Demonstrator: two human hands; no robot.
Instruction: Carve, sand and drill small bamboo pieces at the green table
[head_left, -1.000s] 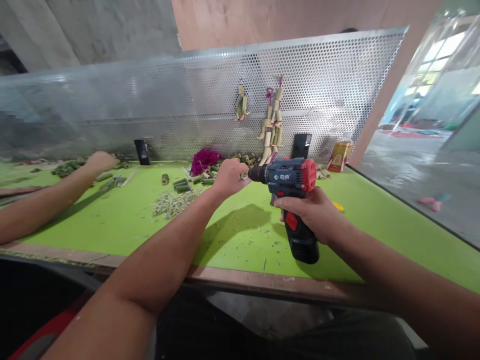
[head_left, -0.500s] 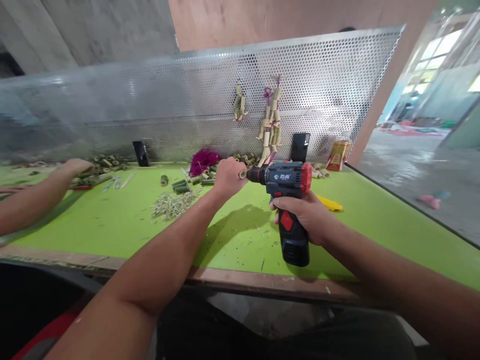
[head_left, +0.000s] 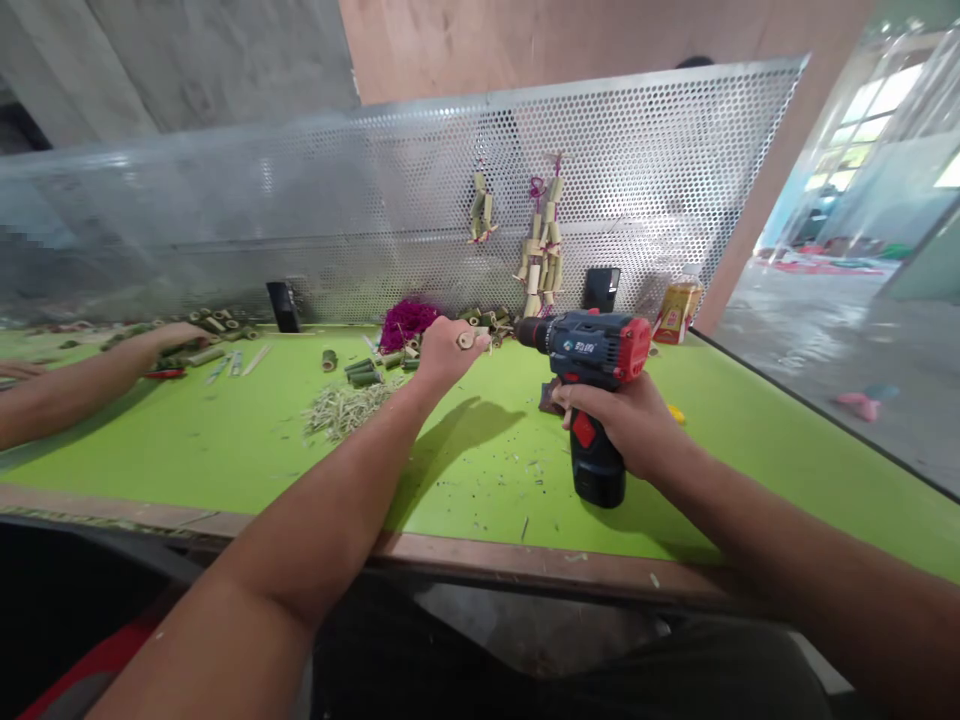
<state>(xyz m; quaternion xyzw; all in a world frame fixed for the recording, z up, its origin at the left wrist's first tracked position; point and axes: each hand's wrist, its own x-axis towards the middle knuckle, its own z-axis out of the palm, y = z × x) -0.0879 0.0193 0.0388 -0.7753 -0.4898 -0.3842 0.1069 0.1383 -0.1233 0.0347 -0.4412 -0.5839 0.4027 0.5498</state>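
Note:
My left hand (head_left: pixel 448 350) is closed round a short bamboo piece (head_left: pixel 466 341), its cut end facing out between the fingers. In my right hand (head_left: pixel 622 412) is the grip of a blue and black cordless drill (head_left: pixel 589 348) with red parts. The drill's chuck points left at the bamboo piece, with a gap between them. Behind my left hand lie a purple string bundle (head_left: pixel 407 325) and cut bamboo pieces (head_left: pixel 364 374). A heap of thin pale sticks (head_left: pixel 341 408) rests left of my left forearm.
The green table (head_left: pixel 247 430) ends at a perforated metal panel (head_left: pixel 337 230). Bamboo strings (head_left: pixel 534 265) hang there. Two phones (head_left: pixel 283 306) lean against it, and a bottle (head_left: pixel 677 308) stands right. Another person's arm (head_left: pixel 82 395) reaches over bamboo at the left.
The drill has moved right, away from the bamboo piece, and tilts differently. My left hand has shifted slightly left with the bamboo. The other person's arm has moved a little.

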